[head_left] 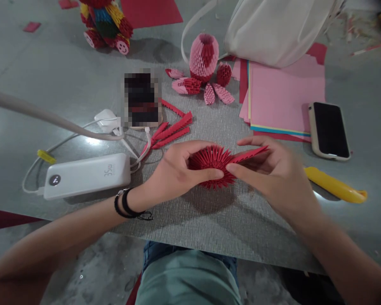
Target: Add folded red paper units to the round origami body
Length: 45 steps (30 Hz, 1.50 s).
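My left hand (180, 167) grips a round red folded-paper piece (214, 163), its thumb across the top and its fingers around the far side. Many pointed paper tips fan out from the piece's centre. My right hand (273, 169) pinches a strip of nested red paper pieces (249, 156) between thumb and fingers. The strip's left end meets the right edge of the round piece; whether it is joined there I cannot tell. More red paper strips (173, 129) lie on the table just beyond my left hand.
A white power bank (87, 176) with cables and a phone (142, 101) lie left. Pink folded-paper parts (204, 59) stand ahead, near a paper bear (106, 25). Right are paper sheets (279, 97), a white bag (273, 29), another phone (329, 130) and a yellow cutter (336, 184).
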Available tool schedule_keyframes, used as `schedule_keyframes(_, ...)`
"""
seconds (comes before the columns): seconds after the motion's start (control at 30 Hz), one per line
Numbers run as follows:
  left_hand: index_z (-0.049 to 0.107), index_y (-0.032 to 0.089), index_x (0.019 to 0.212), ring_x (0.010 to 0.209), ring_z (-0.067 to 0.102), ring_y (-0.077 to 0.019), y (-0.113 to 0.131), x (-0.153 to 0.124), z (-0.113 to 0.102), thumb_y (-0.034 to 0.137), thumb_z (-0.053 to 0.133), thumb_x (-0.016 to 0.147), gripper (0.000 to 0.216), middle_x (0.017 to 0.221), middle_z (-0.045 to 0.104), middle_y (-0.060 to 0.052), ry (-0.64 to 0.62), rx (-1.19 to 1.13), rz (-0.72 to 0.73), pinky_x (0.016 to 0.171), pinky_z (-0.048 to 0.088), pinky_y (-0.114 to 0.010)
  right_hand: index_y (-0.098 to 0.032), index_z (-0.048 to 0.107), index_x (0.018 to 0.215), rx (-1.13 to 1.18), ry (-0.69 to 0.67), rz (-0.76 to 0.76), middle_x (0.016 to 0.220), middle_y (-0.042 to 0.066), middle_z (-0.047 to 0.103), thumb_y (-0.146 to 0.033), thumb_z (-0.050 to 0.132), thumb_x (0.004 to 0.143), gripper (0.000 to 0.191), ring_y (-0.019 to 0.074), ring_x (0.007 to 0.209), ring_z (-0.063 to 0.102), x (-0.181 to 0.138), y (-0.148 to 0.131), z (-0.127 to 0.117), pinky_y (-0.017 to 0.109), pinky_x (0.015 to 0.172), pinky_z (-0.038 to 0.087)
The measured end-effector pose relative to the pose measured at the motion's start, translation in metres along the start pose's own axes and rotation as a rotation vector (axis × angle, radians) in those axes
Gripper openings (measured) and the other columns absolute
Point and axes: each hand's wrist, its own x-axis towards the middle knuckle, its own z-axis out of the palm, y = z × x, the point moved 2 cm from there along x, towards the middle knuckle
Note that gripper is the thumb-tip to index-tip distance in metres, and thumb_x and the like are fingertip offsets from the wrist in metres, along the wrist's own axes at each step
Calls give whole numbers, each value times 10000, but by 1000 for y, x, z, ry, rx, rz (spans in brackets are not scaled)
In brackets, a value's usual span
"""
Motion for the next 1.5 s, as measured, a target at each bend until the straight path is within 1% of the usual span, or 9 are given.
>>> schedule_keyframes(0.17,784,174,1088,933,740,-215,-1,-1,1,312,885,767,363,1039,813,-55,22,46,8,832,596,-311,-278,652,1116,-57,40,-46,875,20,794,-312,895,750,441,227,795,770,-3,0,5,389,796,655)
schedule_keyframes(0.33,771,163,1090,969,725,-235,-2,1,0,346,876,768,384,1063,798,-84,-2,13,-19,829,599,-326,-277,656,1087,-20,18,-31,822,3,776,-321,920,715,458,235,796,771,1,-3,2,385,768,656)
schedule_keyframes(0.5,745,154,1082,962,707,-237,-1,1,-1,384,887,747,431,1056,778,-97,32,41,-20,807,587,-324,-285,663,1096,-41,33,-40,854,6,775,-329,921,722,457,237,813,775,1,-6,-3,383,778,654)
schedule_keyframes(0.87,705,146,1006,812,646,-158,3,-1,0,237,823,781,270,935,731,-35,57,71,18,722,511,-277,-249,649,1102,-51,47,-96,840,1,797,-250,903,721,458,204,745,774,-2,-4,7,338,745,658)
schedule_keyframes(1.0,701,159,1002,804,638,-154,3,-1,1,225,824,772,269,923,722,-25,64,25,12,708,508,-274,-257,658,1109,-10,36,-56,811,-7,785,-271,918,711,476,200,725,765,-2,-2,3,321,688,643)
schedule_keyframes(1.13,693,165,1001,789,644,-147,2,0,2,238,849,762,294,909,717,-17,70,-125,-44,709,527,-268,-269,681,1107,114,26,7,820,-11,779,-317,943,700,486,170,694,734,6,2,-6,258,570,580)
schedule_keyframes(1.3,688,177,1035,774,645,-119,-2,0,2,254,875,776,328,897,714,4,76,-316,-63,705,544,-234,-256,702,996,353,-88,168,798,-26,776,-300,964,654,434,125,687,718,13,3,-7,212,588,551)
schedule_keyframes(1.4,695,181,1037,779,645,-108,-3,1,2,247,884,774,330,901,715,9,63,-334,-43,703,540,-213,-266,718,958,397,-142,232,763,-36,762,-288,967,643,402,130,668,718,12,2,-4,213,542,524)
schedule_keyframes(1.5,698,173,1025,796,656,-118,-1,1,3,232,891,759,334,912,721,-1,47,-331,-50,723,552,-222,-274,733,938,408,-168,259,768,-29,767,-271,953,660,355,134,687,725,10,3,-3,225,586,544)
